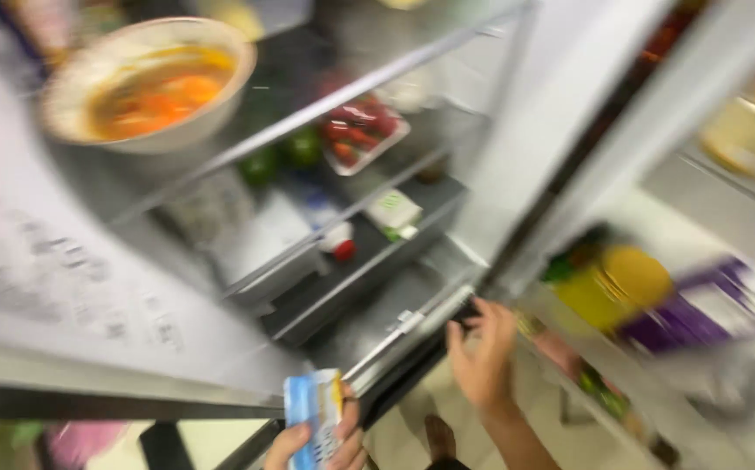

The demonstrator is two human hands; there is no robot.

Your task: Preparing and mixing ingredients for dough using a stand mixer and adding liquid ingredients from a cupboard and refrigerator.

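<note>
Open fridge: right hand [482, 352], fingers curled in a loose, empty grip, touches the bottom drawer [395, 326] front edge, while left hand [321, 444] holds an upright blue-white packet [315, 407] below-left of it.

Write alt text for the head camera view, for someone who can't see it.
Blurred view down into an open fridge: the right hand reaches to the front edge of a low drawer while the left hand holds a small blue and white packet. On a glass shelf above sit a round beige bowl of orange food and a tray of red fruit.
</note>
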